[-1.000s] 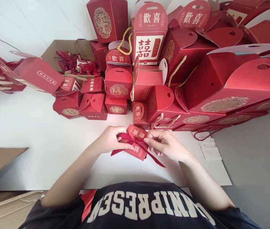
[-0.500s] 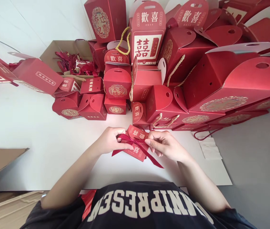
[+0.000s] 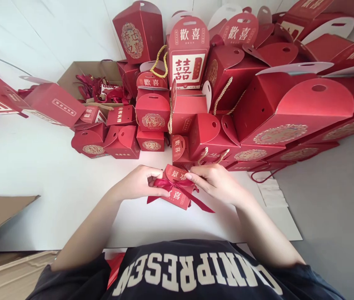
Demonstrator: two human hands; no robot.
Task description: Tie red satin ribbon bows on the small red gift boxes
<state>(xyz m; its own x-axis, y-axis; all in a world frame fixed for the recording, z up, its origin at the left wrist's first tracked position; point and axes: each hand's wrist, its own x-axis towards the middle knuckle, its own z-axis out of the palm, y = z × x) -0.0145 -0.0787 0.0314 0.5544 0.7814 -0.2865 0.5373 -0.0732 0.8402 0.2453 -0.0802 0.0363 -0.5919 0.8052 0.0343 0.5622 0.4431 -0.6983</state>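
A small red gift box [image 3: 181, 201] with pale lettering lies tilted on the white table in front of me. Tied across its top is a dark red ribbon [image 3: 200, 203] in a bow, its loose ends trailing left and right. My left hand [image 3: 137, 182] is closed at the box's left side, with the bow's left loop between thumb and fingers. At the upper right corner of the box, my right hand [image 3: 217, 180] is closed, thumb on the lid and the other fingers bent behind the edge. Those fingertips are partly hidden.
Stacked red gift boxes [image 3: 267, 112], some with gold rope handles, fill the back and right of the white table [image 3: 54, 179]. A cardboard carton [image 3: 70, 75] at back left holds dark red ribbons. Brown cardboard [image 3: 4, 210] lies at the left, pale paper pieces [image 3: 273, 191] at the right.
My right hand has shifted up from the bow's right loop to the box's upper right corner. The left hand stays on the left loop. The view has tilted slightly.
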